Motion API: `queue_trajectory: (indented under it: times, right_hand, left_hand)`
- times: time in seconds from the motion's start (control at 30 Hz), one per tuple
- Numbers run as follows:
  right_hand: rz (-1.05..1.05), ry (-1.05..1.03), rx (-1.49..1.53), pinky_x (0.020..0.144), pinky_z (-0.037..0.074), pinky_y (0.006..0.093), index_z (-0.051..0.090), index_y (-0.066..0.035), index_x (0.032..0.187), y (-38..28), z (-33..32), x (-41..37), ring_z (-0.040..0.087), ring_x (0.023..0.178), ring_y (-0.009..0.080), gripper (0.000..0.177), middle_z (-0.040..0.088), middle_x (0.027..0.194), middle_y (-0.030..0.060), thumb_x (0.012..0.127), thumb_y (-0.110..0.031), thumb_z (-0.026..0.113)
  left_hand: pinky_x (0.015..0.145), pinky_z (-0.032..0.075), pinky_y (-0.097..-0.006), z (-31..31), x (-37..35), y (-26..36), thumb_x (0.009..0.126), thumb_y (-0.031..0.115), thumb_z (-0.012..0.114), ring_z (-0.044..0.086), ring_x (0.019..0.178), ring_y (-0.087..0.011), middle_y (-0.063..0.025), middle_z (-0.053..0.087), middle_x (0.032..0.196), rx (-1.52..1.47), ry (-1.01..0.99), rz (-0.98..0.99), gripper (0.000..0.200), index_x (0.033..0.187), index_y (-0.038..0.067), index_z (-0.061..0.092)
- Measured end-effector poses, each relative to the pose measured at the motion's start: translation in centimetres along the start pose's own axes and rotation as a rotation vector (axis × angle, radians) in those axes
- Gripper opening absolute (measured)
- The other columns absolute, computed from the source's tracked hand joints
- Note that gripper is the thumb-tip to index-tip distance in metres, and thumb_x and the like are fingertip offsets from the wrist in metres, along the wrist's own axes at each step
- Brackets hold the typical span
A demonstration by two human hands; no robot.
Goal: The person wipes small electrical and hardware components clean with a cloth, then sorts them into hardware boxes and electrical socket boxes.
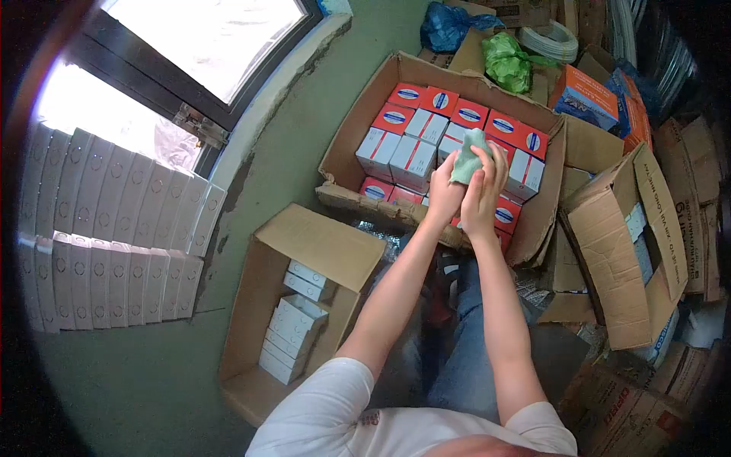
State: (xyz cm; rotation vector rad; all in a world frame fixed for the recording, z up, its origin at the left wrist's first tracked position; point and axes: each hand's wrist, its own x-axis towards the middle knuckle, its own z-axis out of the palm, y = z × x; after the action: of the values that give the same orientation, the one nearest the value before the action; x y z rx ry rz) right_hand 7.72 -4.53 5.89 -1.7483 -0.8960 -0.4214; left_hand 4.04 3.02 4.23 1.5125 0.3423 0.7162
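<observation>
Both hands are together above a large open cardboard box [358,202]. A pale green cloth [468,158] is bunched between them. My left hand [445,189] is closed on the cloth's lower left side. My right hand [487,186] wraps its fingers round the right side of the cloth. Below the hands, the box holds several small cartons, some red and white with a blue oval [394,117], others white with a red stripe [412,163]. My hands and forearms hide part of the cartons at the near side of the box.
A smaller open box [247,305] with white cartons [293,335] stands at left. Stacked white boxes [114,198] line the window side. At right are an open carton [609,251] and orange-blue boxes [585,99]. Green [506,62] and blue plastic bags [449,27] lie behind.
</observation>
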Motion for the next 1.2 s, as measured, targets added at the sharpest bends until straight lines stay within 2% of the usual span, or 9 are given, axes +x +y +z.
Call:
queue_trajectory:
  times: [0.1,0.13,0.23,0.37,0.57,0.73,0.97,1.1,1.2]
  right_hand:
    - [0.021,-0.001,-0.066,0.107,0.021,0.0495,0.044,-0.003,0.123,0.1,0.2,0.2,0.033,0.127,0.0374,0.039,0.04,0.13,0.0205,0.1,-0.032,0.032]
    - [0.036,0.027,-0.016,0.106,0.023,0.0486,0.043,-0.002,0.121,0.7,0.3,0.4,0.034,0.125,0.0369,0.037,0.041,0.128,0.0205,0.099,-0.031,0.035]
    - [0.227,0.049,0.138,0.106,0.023,0.0473,0.043,-0.002,0.12,1.5,-0.6,0.8,0.034,0.124,0.0359,0.036,0.042,0.127,0.0195,0.099,-0.031,0.036]
    - [0.181,0.094,0.204,0.106,0.022,0.0432,0.043,-0.002,0.122,2.1,-0.8,0.8,0.034,0.125,0.0315,0.046,0.043,0.126,0.0165,0.101,-0.039,0.026]
    - [0.455,0.125,0.689,0.106,0.024,0.0389,0.042,-0.003,0.128,4.9,-0.4,0.6,0.034,0.127,0.0276,0.051,0.042,0.129,0.0149,0.101,-0.042,0.024]
    - [0.273,0.033,0.443,0.111,0.016,0.0404,0.039,-0.006,0.13,2.6,-0.4,-0.3,0.025,0.135,0.0302,0.042,0.031,0.14,0.0167,0.102,-0.033,0.023]
    - [0.141,0.004,0.159,0.111,0.017,0.0416,0.045,-0.007,0.123,3.0,-0.5,0.2,0.028,0.133,0.0299,0.049,0.035,0.137,0.0165,0.103,-0.04,0.016]
    - [0.502,0.163,0.819,0.105,0.027,0.0391,0.046,-0.004,0.126,6.8,-0.3,0.9,0.039,0.121,0.0231,0.065,0.044,0.128,0.0119,0.098,-0.056,0.02]
    - [0.441,0.162,0.719,0.102,0.031,0.0365,0.038,-0.004,0.134,4.3,-1.0,0.6,0.042,0.118,0.0211,0.061,0.044,0.128,0.01,0.1,-0.052,0.022]
  left_hand:
    - [0.066,0.046,-0.0285,0.1,-0.2,0.0,0.089,0.01,0.053,0.058,0.078,-0.0114,-0.008,0.065,0.084,0.041,0.02,-0.033,0.02,0.105,0.001,0.058]
    - [0.049,0.043,-0.0387,0.2,-0.1,0.1,0.092,0.022,0.052,0.062,0.057,-0.0332,-0.0197,0.057,0.063,0.294,0.076,0.075,0.019,0.092,0.004,0.057]
    - [0.046,0.041,-0.04,0.8,-0.7,1.6,0.096,0.024,0.048,0.059,0.055,-0.0366,-0.0184,0.055,0.058,0.334,0.069,0.131,0.022,0.09,0.004,0.056]
    - [0.045,0.04,-0.0393,1.2,-1.0,1.3,0.097,0.023,0.048,0.058,0.05,-0.0336,-0.0161,0.054,0.055,0.318,0.082,0.204,0.022,0.087,0.005,0.057]
    - [0.045,0.041,-0.0394,1.0,-1.5,2.0,0.097,0.023,0.047,0.058,0.05,-0.0347,-0.0155,0.053,0.053,0.337,0.048,0.237,0.023,0.085,0.005,0.057]
    - [0.047,0.041,-0.04,1.2,-1.0,1.4,0.098,0.024,0.045,0.058,0.053,-0.0368,-0.0182,0.052,0.057,0.43,0.174,0.237,0.027,0.084,0.003,0.054]
    - [0.048,0.043,-0.0371,1.3,-1.3,1.3,0.098,0.025,0.045,0.061,0.054,-0.0316,-0.0155,0.054,0.057,0.448,0.148,0.251,0.028,0.087,0.003,0.058]
    - [0.047,0.045,-0.0423,1.7,-2.0,1.8,0.096,0.028,0.049,0.061,0.053,-0.0343,-0.0159,0.056,0.057,0.441,0.107,0.384,0.024,0.088,0.008,0.059]
    - [0.048,0.045,-0.039,1.7,-1.9,1.9,0.098,0.028,0.045,0.061,0.054,-0.0315,-0.0147,0.056,0.057,0.46,0.123,0.367,0.029,0.09,0.005,0.06]
